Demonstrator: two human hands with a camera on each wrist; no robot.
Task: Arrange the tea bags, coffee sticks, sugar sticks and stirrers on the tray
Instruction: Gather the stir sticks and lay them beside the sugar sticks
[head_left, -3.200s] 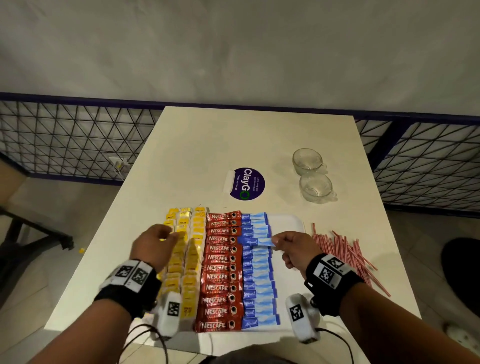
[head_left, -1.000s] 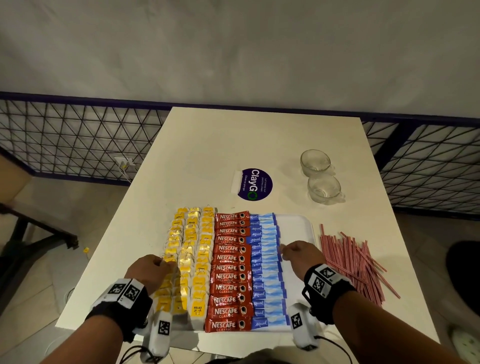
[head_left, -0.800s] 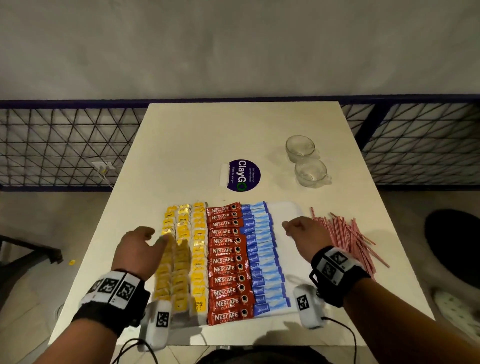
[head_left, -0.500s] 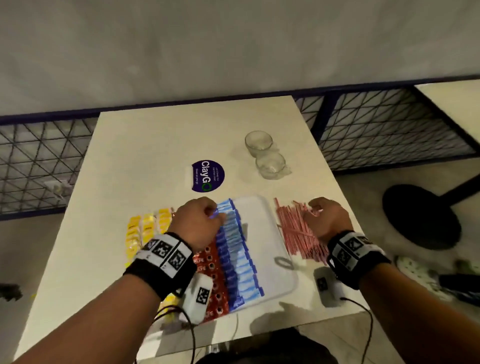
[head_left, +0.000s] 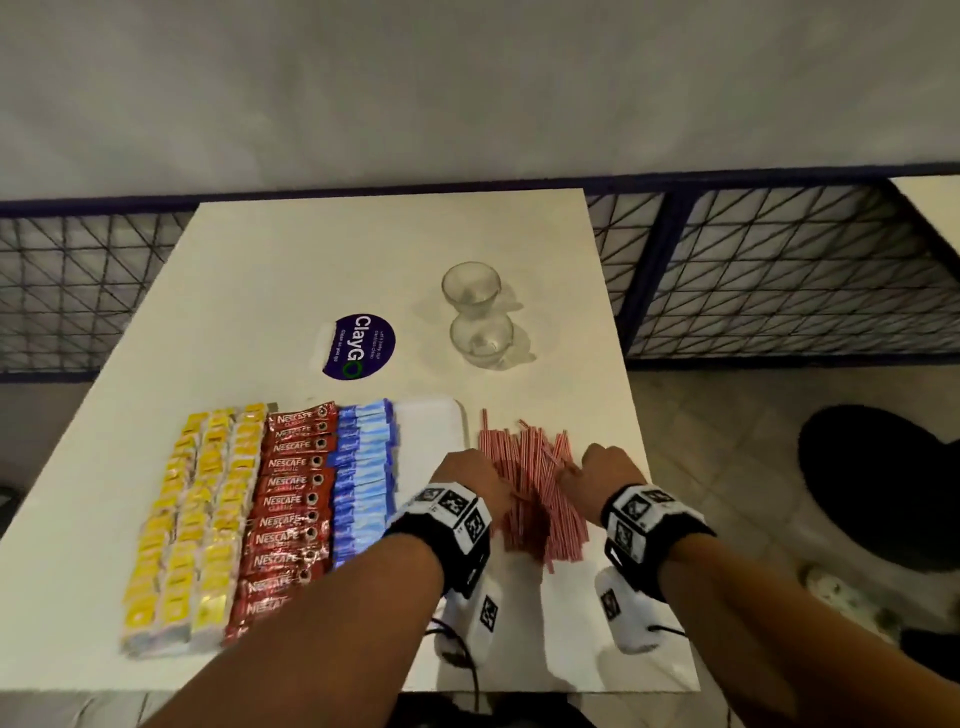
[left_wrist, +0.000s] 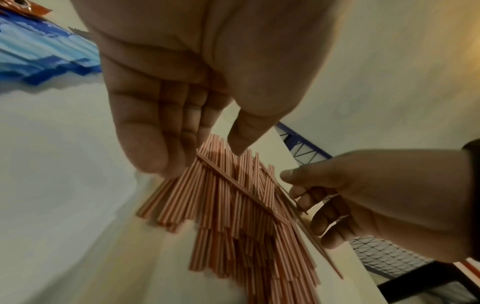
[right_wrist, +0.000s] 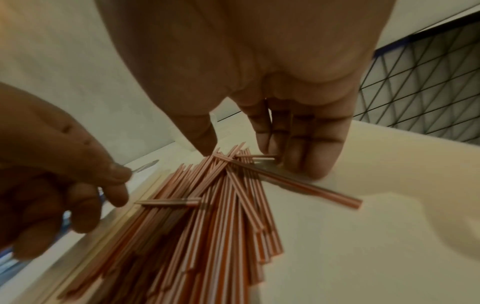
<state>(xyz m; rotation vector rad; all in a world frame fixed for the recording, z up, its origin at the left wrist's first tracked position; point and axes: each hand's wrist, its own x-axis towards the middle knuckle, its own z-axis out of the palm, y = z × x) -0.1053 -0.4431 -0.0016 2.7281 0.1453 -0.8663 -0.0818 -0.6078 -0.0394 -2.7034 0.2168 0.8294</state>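
The white tray (head_left: 429, 441) holds rows of yellow tea bags (head_left: 192, 519), red coffee sticks (head_left: 291, 509) and blue sugar sticks (head_left: 363, 483); its right strip is bare. A loose pile of red-and-white stirrers (head_left: 530, 493) lies on the table just right of the tray. My left hand (head_left: 470, 475) is at the pile's left edge. In the left wrist view my left hand (left_wrist: 200, 158) touches the stirrers (left_wrist: 233, 216) with straight fingertips (left_wrist: 155, 160). My right hand (head_left: 602, 467) is at the pile's right edge, and its fingers (right_wrist: 301, 160) rest on the table against the stirrers (right_wrist: 207, 226).
Two clear glass cups (head_left: 480, 322) stand behind the stirrers. A round purple sticker (head_left: 358, 345) lies behind the tray. The table (head_left: 311, 260) ends close to my right wrist. A dark metal grid fence (head_left: 779, 270) runs along the back.
Both hands left the sachet rows and moved right to the stirrer pile; the left hand crossed over the tray. They now bracket the pile from both sides.
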